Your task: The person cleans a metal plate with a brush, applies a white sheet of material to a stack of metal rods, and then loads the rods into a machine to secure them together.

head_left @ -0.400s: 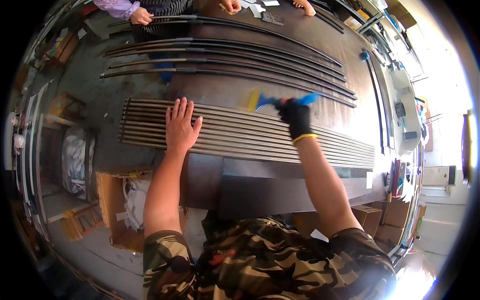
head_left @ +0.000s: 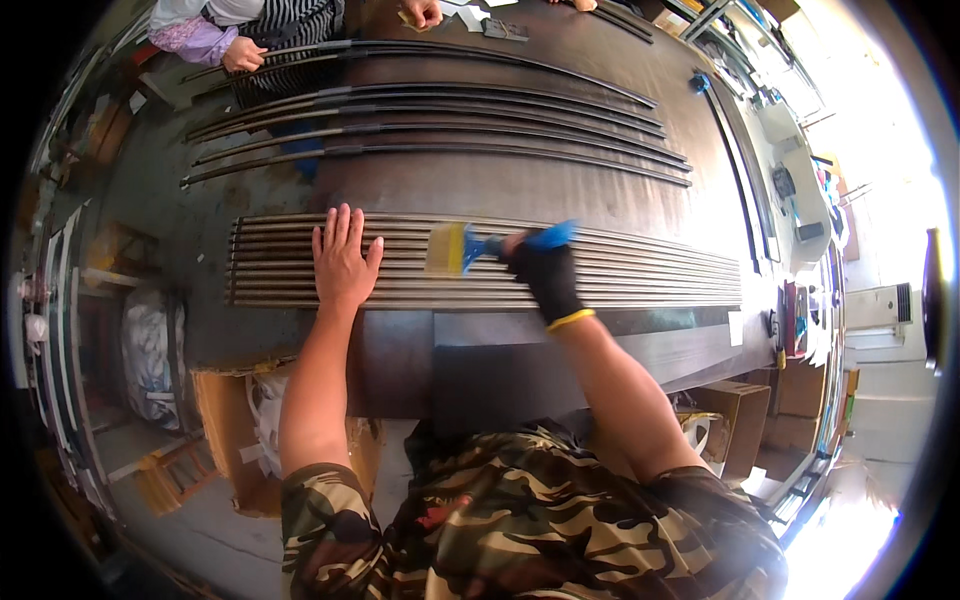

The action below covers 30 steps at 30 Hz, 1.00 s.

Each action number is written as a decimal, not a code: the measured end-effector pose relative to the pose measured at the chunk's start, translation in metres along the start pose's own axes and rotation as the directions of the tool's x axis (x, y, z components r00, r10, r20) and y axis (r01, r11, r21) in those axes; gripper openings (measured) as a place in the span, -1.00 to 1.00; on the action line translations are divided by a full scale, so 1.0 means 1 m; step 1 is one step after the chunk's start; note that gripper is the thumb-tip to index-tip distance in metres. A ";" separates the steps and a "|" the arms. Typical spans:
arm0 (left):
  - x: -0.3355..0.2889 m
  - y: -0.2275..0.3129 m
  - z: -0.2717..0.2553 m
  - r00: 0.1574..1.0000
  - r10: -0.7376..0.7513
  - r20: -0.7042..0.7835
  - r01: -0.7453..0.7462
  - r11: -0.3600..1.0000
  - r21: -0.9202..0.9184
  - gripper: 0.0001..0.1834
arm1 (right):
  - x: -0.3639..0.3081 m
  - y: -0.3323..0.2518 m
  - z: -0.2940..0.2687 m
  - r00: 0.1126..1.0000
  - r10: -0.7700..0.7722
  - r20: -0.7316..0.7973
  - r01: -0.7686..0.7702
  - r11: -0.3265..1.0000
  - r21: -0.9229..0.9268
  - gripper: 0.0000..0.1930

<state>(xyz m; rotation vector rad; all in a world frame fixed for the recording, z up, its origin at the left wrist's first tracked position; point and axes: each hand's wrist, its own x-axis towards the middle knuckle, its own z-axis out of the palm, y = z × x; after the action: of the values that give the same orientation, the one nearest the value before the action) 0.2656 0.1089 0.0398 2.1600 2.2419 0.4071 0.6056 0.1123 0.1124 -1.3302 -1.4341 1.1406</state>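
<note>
A row of several thin metal rods (head_left: 640, 268) lies side by side on the dark table (head_left: 400, 185), running left to right. My left hand (head_left: 346, 262) is bare and rests flat across their left part, fingers stretched out. My right hand (head_left: 546, 276) wears a black glove with a yellow cuff edge and is closed round the handle of a wide paintbrush (head_left: 465, 248). The brush has a blue handle, a yellow band and pale bristles that point left over the rods. Whether the bristles touch the rods I cannot tell, as they are slightly blurred.
Several long dark rods (head_left: 520, 147) lie farther back, their left ends past the table edge. A co-worker's hand (head_left: 243, 54) holds one at the far left. An open cardboard box (head_left: 225, 425) stands below at the left. Shelving (head_left: 705, 18) lines the far right.
My right hand has moved left and nearer to me with the paintbrush, from the rods' far side to over them. My left hand stays flat on the rods. The whole view has shifted slightly.
</note>
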 end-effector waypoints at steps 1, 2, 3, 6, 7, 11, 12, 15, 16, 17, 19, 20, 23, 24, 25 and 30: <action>0.001 -0.001 0.000 1.000 0.004 -0.001 -0.004 1.000 -0.006 -0.32 | -0.005 0.012 0.001 0.989 -0.141 -0.034 0.121 0.932 -0.341 -0.79; 0.001 -0.001 0.001 0.998 -0.022 0.056 0.021 1.000 0.011 -0.32 | -0.011 0.022 -0.015 0.967 -0.253 0.027 0.212 0.745 -0.633 -0.78; 0.001 -0.002 0.001 1.000 0.012 0.000 -0.012 1.000 -0.009 -0.32 | -0.017 0.029 -0.028 0.952 -0.272 0.143 0.258 0.455 -0.852 -0.77; 0.000 -0.002 0.003 1.000 -0.009 0.022 0.009 1.000 0.024 -0.33 | -0.049 0.013 -0.081 0.980 -0.118 -0.158 -0.045 0.646 -0.762 -0.68; -0.001 -0.002 0.004 1.000 -0.008 -0.018 0.008 1.000 0.009 -0.33 | -0.058 0.006 -0.082 0.954 0.063 -0.294 -0.199 0.866 -0.460 -0.66; -0.001 -0.001 0.005 1.000 0.004 -0.024 -0.004 1.000 -0.012 -0.33 | -0.076 0.013 -0.001 0.990 0.137 0.035 -0.137 0.991 0.004 -0.66; -0.001 -0.002 0.004 1.000 0.005 -0.018 -0.005 1.000 -0.009 -0.33 | -0.076 0.011 0.004 0.988 0.124 -0.096 -0.151 0.918 -0.366 -0.73; 0.001 -0.002 0.005 0.999 0.019 -0.031 -0.019 1.000 -0.002 -0.34 | -0.080 0.041 -0.030 0.972 0.060 -0.227 -0.157 0.886 -0.436 -0.82; 0.001 -0.002 0.006 0.999 0.020 -0.041 -0.021 1.000 -0.004 -0.34 | -0.083 0.035 -0.066 0.976 -0.004 -0.219 -0.112 0.849 -0.516 -0.85; 0.000 -0.003 0.006 1.000 0.004 -0.005 -0.004 1.000 0.014 -0.34 | -0.089 0.027 -0.100 0.947 0.017 -0.320 -0.215 0.773 -0.597 -0.88; 0.000 -0.003 0.006 0.999 0.018 -0.046 -0.017 1.000 0.019 -0.34 | -0.086 0.021 -0.133 0.863 -0.290 -0.414 -0.093 0.715 -0.693 -0.95; 0.000 -0.002 0.006 0.999 0.018 -0.036 -0.017 1.000 0.019 -0.34 | -0.078 0.016 -0.135 0.871 -0.377 -0.315 0.051 0.707 -0.705 -0.96; 0.000 -0.002 0.004 0.999 0.019 -0.036 -0.018 0.999 0.027 -0.33 | -0.033 -0.005 -0.078 0.831 -0.554 0.048 0.456 0.630 -0.629 -0.77; 0.000 -0.002 0.003 0.999 0.022 -0.041 -0.021 0.999 0.029 -0.33 | -0.024 -0.018 -0.054 0.788 -0.548 0.281 0.560 0.451 -0.695 -0.74; 0.000 -0.001 0.003 1.000 0.006 -0.005 -0.006 0.999 0.034 -0.33 | -0.013 -0.028 -0.023 0.717 -0.578 0.390 0.662 0.389 -0.640 -0.76; 0.000 -0.003 0.002 0.999 0.021 -0.038 -0.021 1.000 -0.007 -0.34 | -0.065 -0.074 0.022 0.659 -0.178 0.731 0.732 0.375 -0.569 -0.81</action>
<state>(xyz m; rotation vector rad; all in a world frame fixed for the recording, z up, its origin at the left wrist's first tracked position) 0.2634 0.1092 0.0371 2.1928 2.2346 0.4598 0.5722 0.0448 0.1792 -0.9613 -2.8793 0.3406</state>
